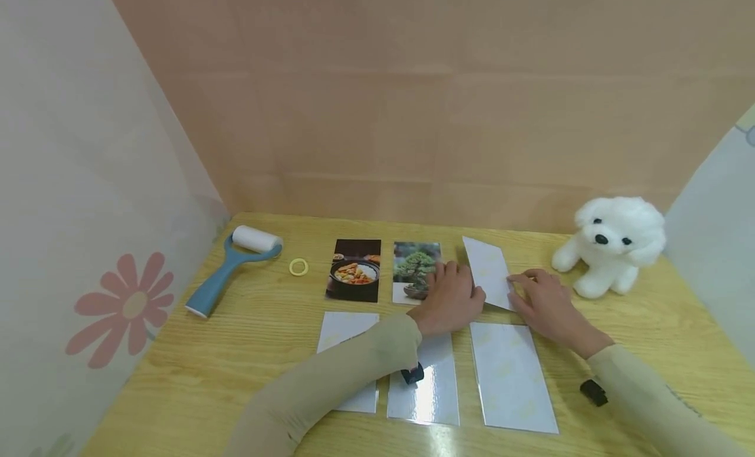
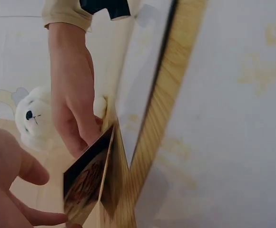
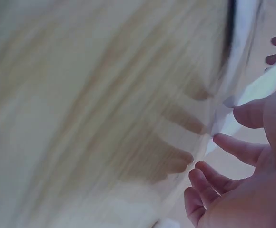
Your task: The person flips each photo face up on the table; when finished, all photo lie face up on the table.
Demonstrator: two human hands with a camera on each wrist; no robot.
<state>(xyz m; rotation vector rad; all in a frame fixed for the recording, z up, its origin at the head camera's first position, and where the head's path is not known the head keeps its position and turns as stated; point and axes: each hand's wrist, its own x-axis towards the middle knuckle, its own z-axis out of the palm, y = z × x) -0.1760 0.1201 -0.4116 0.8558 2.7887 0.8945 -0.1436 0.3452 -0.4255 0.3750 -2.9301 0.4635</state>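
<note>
A photo card (image 1: pixel 488 273) is tilted up over the table, its white back facing up and its left edge raised. The left wrist view shows a dark picture on the card's underside (image 2: pixel 86 183). My right hand (image 1: pixel 545 306) pinches its right edge between thumb and index finger. At the raised edge is my left hand (image 1: pixel 451 299), thumb and fingers apart, a fingertip right at the card's corner in the left wrist view. Left of it lies a bonsai photo card (image 1: pixel 415 263), partly covered by this hand. A food photo card (image 1: pixel 354 272) lies farther left.
Three white-backed cards lie in the front row: left (image 1: pixel 348 322), middle (image 1: pixel 421 398) and right (image 1: pixel 513 378). My left forearm crosses two of them. A blue-handled lint roller (image 1: pixel 227 267) and a yellow ring (image 1: pixel 299 267) are at left; a white plush dog (image 1: pixel 619 244) sits at right.
</note>
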